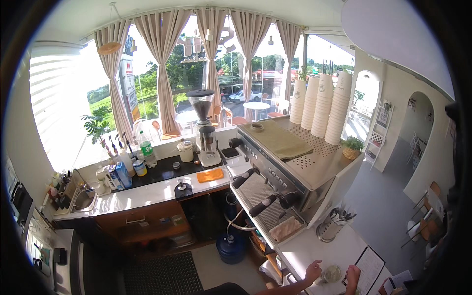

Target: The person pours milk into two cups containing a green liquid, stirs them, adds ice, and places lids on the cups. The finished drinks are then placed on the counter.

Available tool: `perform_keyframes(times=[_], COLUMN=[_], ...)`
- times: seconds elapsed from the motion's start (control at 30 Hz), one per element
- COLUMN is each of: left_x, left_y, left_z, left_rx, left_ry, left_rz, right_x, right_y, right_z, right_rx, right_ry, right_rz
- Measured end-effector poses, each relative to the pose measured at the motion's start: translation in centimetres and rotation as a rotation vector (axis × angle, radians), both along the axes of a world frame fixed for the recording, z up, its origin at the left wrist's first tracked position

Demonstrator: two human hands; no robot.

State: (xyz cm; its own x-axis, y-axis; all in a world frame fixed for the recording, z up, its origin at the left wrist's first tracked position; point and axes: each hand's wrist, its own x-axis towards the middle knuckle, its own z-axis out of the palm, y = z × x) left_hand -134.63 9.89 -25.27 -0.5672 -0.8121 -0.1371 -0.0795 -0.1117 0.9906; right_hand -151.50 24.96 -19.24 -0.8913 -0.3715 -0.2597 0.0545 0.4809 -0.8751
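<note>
My left hand [312, 271] is at the lower right, beside a clear glass [333, 274] on the white counter [298, 254]. Its fingers are apart with nothing in them. On the glass's other side is my right hand [353, 276], fingers curled, overlapping the left edge of a clipboard [370, 267] with a printed sheet. Whether the right hand grips anything is too small to tell. A second glass appears partly at the bottom edge, below the right hand.
A steel espresso machine [280, 147] carries tall stacks of paper cups [336, 107] and a folded cloth [280, 139]. A metal canister of utensils [329, 226] stands behind the hands. A coffee grinder [207, 143], orange cloth [210, 176] and sink [84, 200] line the far counter; a blue water jug [231, 247] is on the floor.
</note>
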Motion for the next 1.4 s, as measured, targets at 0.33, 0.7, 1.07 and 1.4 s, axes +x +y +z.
perform_keyframes(times=[0.33,0.7,1.07,1.4], left_x=[4.4,7.4,6.4,3.8], left_y=[5.0,4.4,4.3,3.5], left_z=[4.8,7.0,6.6,0.4], left_rx=[-0.180,-0.140,-0.151,-0.273], left_ry=[0.224,0.216,0.197,0.011], left_rz=[-0.440,-0.204,-0.254,-0.389], right_x=[8.4,16.5,16.4,14.8], right_y=[-6.6,-13.4,-11.6,-1.5], right_z=[-6.1,-10.4,-10.8,-10.2], right_rx=[-0.615,-0.388,-0.461,-0.662], right_ry=[-0.412,-0.497,-0.530,-0.105], right_rz=[-0.304,-0.054,-0.144,-0.335])
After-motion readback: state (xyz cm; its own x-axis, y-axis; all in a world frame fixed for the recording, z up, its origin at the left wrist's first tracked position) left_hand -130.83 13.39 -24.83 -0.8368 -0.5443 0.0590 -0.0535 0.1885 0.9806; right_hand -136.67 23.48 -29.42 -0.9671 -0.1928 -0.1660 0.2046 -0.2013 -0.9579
